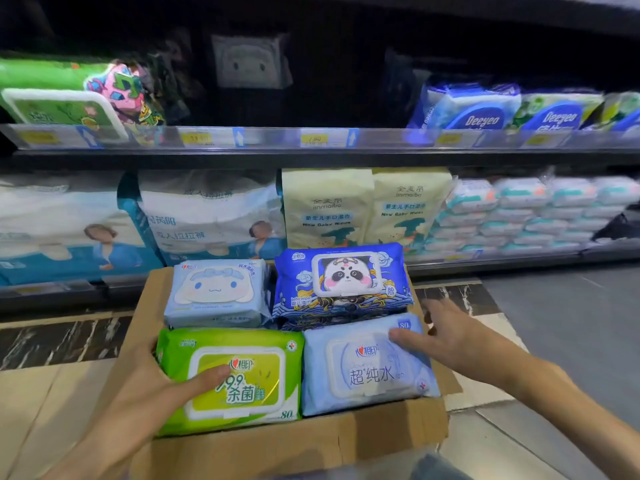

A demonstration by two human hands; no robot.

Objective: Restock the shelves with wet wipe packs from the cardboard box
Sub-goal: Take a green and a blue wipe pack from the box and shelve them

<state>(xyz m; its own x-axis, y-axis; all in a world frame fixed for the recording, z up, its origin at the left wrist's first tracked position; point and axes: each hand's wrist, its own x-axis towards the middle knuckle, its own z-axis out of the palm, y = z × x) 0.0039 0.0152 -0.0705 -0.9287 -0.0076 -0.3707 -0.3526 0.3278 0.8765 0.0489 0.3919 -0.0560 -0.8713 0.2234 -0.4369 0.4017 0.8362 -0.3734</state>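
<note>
Packs (294, 337) in box (311, 441) before shelves (311, 154)

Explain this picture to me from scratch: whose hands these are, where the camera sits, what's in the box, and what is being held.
There is no machine: a person wears a camera on the head, looking forward and down, so both hands are that person's own. A cardboard box stands on the floor before store shelves. On top in it lie four wet wipe packs: a green pack and a pale blue pack nearer, a light blue cartoon pack and a dark blue panda pack farther. The left hand grips the green pack, thumb on its lid. The right hand rests open on the pale blue pack. Nothing is lifted yet.
</note>
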